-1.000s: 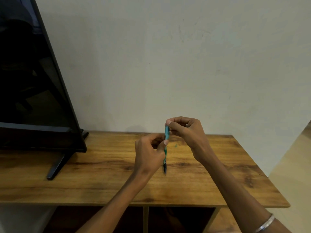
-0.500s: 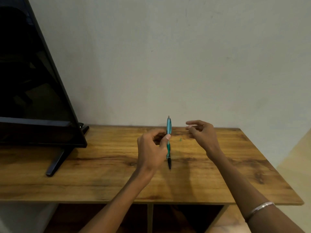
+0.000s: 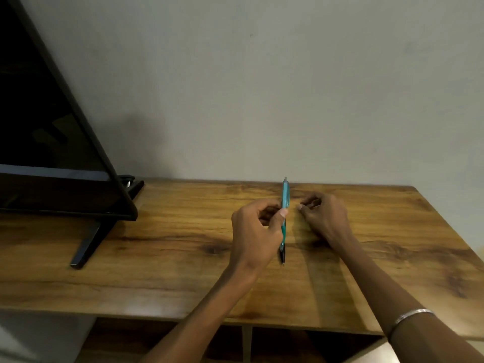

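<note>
My left hand (image 3: 254, 231) pinches a teal pen (image 3: 285, 195) around its middle, between thumb and fingers. The pen stands nearly upright, its dark tip pointing down just above the wooden table (image 3: 157, 258). My right hand (image 3: 324, 218) is low over the table just right of the pen and does not touch it. Its fingers are curled, the thumb tip meets the fingertips, and I see nothing between them.
A black TV (image 3: 52, 153) stands at the left on a slanted foot (image 3: 86, 244). A plain wall runs along the table's back edge. Open shelf compartments (image 3: 314, 347) lie under the tabletop. A metal bangle (image 3: 408, 317) is on my right wrist.
My right hand let go of the pen's top, moved off to the right, then dropped toward the table with its fingers curling in. My left hand kept hold of the pen.
</note>
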